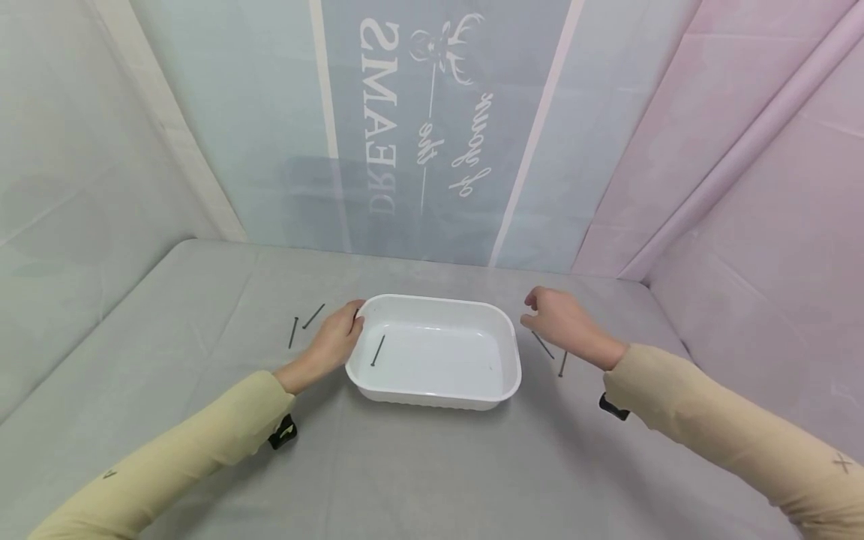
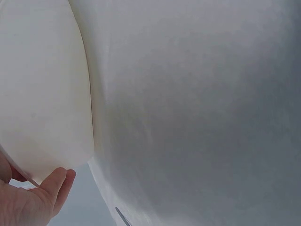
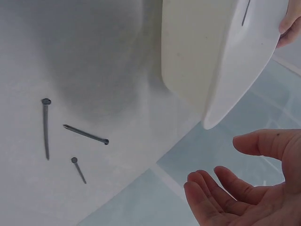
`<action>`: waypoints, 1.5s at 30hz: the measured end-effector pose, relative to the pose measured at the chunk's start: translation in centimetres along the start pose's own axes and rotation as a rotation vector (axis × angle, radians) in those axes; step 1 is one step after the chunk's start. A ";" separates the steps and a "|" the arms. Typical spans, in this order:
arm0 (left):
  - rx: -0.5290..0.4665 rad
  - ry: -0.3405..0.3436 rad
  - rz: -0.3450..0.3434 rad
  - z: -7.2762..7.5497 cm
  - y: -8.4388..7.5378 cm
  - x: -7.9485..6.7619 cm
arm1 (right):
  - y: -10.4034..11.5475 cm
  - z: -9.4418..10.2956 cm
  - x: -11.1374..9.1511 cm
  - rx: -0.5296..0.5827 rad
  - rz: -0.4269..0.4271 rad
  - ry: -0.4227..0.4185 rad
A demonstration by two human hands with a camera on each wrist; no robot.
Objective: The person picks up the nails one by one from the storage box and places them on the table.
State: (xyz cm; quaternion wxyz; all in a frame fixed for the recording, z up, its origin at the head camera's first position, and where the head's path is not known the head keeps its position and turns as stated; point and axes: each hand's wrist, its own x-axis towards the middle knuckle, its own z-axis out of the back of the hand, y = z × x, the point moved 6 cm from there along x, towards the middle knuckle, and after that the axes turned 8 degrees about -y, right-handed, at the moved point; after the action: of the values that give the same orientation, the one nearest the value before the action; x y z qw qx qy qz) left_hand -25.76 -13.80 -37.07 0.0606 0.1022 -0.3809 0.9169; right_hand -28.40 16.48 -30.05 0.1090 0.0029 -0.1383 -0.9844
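A white rectangular dish [image 1: 439, 360] sits in the middle of the grey surface, with one nail [image 1: 377, 351] lying inside near its left end. My left hand [image 1: 337, 339] grips the dish's left end; in the left wrist view that hand [image 2: 35, 197] has its thumb and fingers on either side of the rim. Off the dish's right end, my right hand [image 1: 562, 319] hovers with fingers loosely bent and nothing between them. Below it lie a slanted nail [image 1: 543, 345] and another nail [image 1: 563, 364]. The right wrist view also shows a smaller nail [image 3: 79, 170] there.
Two more nails lie left of the dish, one upright in view [image 1: 293, 332] and one slanted [image 1: 313, 316]. A printed cloth backdrop [image 1: 270, 150] hangs behind the grey-covered surface [image 1: 405, 480], with pale cloth walls [image 1: 756, 300] at both sides.
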 end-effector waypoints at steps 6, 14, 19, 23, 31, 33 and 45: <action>-0.003 0.004 -0.005 0.0 0.1 0.0 | 1.2 -0.1 0.2 -0.021 0.037 -0.012; -0.002 0.001 -0.008 0.1 0.1 0.0 | 2.8 -0.2 0.4 -0.025 0.065 -0.002; 0.003 0.001 -0.006 0.1 0.1 0.0 | 4.1 -0.4 0.5 -0.030 0.105 0.003; 0.003 0.004 -0.001 0.0 0.2 0.0 | 5.0 -0.6 0.6 -0.023 0.127 0.017; 0.010 0.000 -0.002 0.0 0.1 0.0 | 6.6 -0.7 0.5 -0.037 0.182 0.007; 0.007 0.001 -0.001 0.1 0.0 0.0 | 7.0 -0.9 0.4 -0.041 0.195 0.007; -0.007 0.001 0.008 0.2 -0.1 0.1 | 9.2 -1.5 0.6 -0.057 0.279 0.012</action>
State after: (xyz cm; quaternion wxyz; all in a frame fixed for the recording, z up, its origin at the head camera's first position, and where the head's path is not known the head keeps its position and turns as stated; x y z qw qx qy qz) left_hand -25.80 -13.86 -36.89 0.0576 0.1001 -0.3844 0.9159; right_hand -26.95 7.28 -28.94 0.2457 -0.0136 -0.1086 -0.9632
